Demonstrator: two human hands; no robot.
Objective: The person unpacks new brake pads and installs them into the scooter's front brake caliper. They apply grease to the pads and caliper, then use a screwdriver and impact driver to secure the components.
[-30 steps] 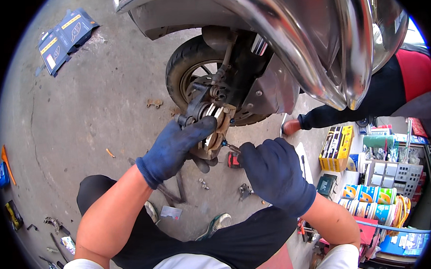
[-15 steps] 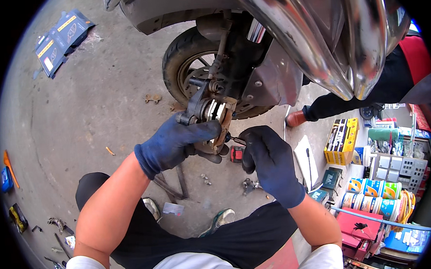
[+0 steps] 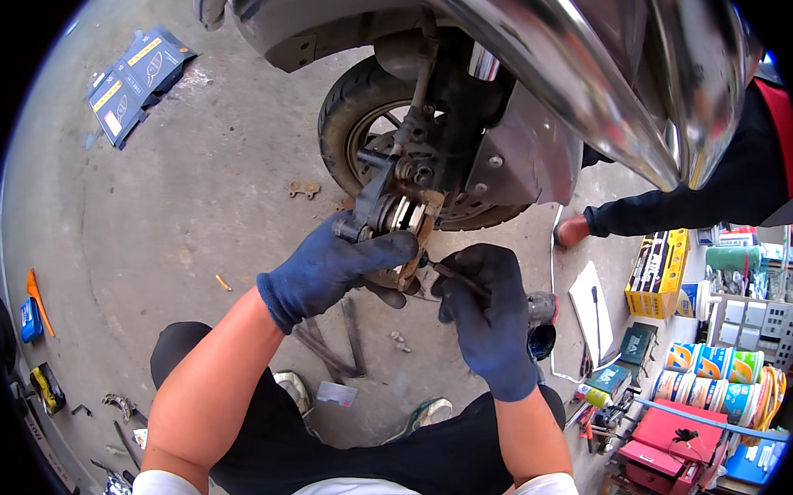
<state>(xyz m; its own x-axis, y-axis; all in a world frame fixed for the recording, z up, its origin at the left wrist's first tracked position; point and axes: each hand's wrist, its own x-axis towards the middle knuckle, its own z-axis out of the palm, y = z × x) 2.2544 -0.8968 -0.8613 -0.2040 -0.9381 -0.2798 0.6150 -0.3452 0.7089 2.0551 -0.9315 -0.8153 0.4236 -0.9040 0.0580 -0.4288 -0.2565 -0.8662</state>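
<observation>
My left hand (image 3: 335,268), in a blue-black glove, grips a rusty brake caliper (image 3: 420,218) with its thumb across the front and fingers curled underneath. Pale pad edges show inside the caliper, which hangs beside the scooter's front wheel (image 3: 342,117). My right hand (image 3: 486,319), also gloved, is closed round a thin dark tool (image 3: 457,278) whose tip meets a small blue-dark fitting at the caliper's lower right side; the fingers partly hide it. A cylindrical metal item (image 3: 539,308) lies behind that hand, partly covered.
Chrome tubing (image 3: 601,70) and bodywork overhang the wheel. Another person's dark-trousered leg (image 3: 669,209) is at right. Right are a yellow box (image 3: 654,276), tubs (image 3: 711,366) and red toolboxes (image 3: 679,439). Loose tools (image 3: 46,387) and flattened packaging (image 3: 137,82) lie at left.
My right hand has turned and its wrist has swung left, with the fingers curled tighter round the tool. My left hand keeps its hold on the caliper. The view has shifted slightly.
</observation>
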